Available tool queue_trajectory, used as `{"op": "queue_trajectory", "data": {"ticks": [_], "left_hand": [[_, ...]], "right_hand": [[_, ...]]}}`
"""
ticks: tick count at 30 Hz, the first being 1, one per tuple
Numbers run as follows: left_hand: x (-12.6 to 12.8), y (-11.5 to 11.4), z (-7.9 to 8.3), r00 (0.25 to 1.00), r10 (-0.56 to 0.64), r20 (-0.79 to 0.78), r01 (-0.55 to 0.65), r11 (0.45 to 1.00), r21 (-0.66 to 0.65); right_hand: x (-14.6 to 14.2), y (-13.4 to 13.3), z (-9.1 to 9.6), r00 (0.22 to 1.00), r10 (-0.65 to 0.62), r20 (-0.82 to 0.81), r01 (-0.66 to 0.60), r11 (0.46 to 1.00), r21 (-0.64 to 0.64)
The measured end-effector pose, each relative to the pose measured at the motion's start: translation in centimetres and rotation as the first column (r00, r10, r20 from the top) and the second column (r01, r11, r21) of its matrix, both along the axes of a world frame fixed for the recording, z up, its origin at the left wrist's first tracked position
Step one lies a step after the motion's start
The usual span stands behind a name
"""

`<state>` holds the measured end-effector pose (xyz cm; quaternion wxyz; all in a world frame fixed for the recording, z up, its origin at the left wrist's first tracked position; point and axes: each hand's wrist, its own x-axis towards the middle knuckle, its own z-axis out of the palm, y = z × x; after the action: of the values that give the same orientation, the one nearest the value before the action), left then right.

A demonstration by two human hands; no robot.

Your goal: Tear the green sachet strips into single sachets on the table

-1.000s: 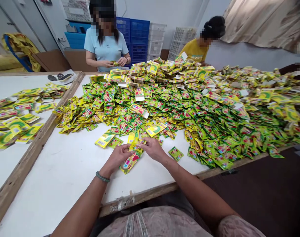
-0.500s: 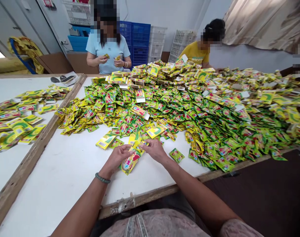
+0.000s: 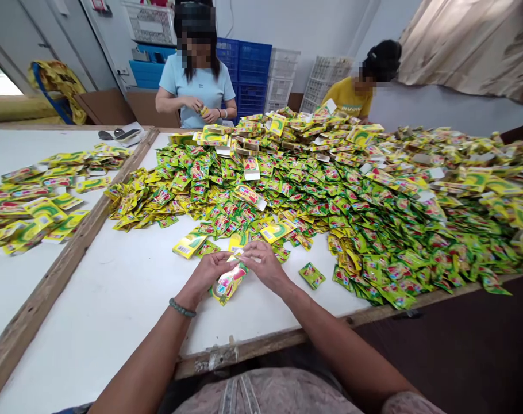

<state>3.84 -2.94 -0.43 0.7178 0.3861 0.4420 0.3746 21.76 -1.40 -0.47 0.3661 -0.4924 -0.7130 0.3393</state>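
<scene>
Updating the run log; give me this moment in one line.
left hand: holds yellow printed cardboard box | right hand: fingers at its far end | nearby: glossy green square sachet on white tabletop

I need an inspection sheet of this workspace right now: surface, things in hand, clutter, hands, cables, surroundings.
Surface: white tabletop, crossed at left by a worn wooden strip.
Things in hand: one printed box, tilted, its upper end between the hands.
Clutter: large sachet pile with a heap of boxes behind and on it; one loose green sachet near the right hand.
Hands: left hand pinches the box; right fingers are at its upper end, exact grip hidden.
Cables: a thin cord-like line on the back wall.
Surroundings: person in light blue, person in yellow, stacked blue crates.
</scene>
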Motion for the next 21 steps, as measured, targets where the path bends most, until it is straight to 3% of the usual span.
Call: {"op": "queue_trajectory", "data": {"ticks": [8, 11, 14, 18, 21], "left_hand": [[-0.1, -0.2, 0.3, 0.999, 0.007, 0.048, -0.008, 1.000, 0.013], [-0.1, -0.5, 0.3, 0.997, -0.034, 0.071, 0.032, 0.999, 0.031], [0.0, -0.9, 0.4, 0.989, -0.131, 0.075, 0.124, 0.988, 0.096], [-0.6, -1.0, 1.3, 0.976, -0.203, -0.078, 0.213, 0.964, 0.158], [-4.5, -0.8, 3.4, 0.943, -0.035, -0.330, 0.082, 0.988, 0.131]], "right_hand": [[-1.6, -2.3, 0.3, 0.994, 0.082, -0.075, -0.094, 0.982, -0.162], [-1.7, -2.5, -0.2, 0.985, -0.002, -0.175, -0.039, 0.973, -0.229], [-1.5, -2.4, -0.5, 0.979, -0.106, -0.172, 0.066, 0.972, -0.224], [-1.7, -2.1, -0.1, 0.983, 0.117, -0.143, -0.145, 0.968, -0.204], [-1.3, -0.8, 0.4, 0.988, 0.110, -0.107, -0.123, 0.984, -0.128]]}}
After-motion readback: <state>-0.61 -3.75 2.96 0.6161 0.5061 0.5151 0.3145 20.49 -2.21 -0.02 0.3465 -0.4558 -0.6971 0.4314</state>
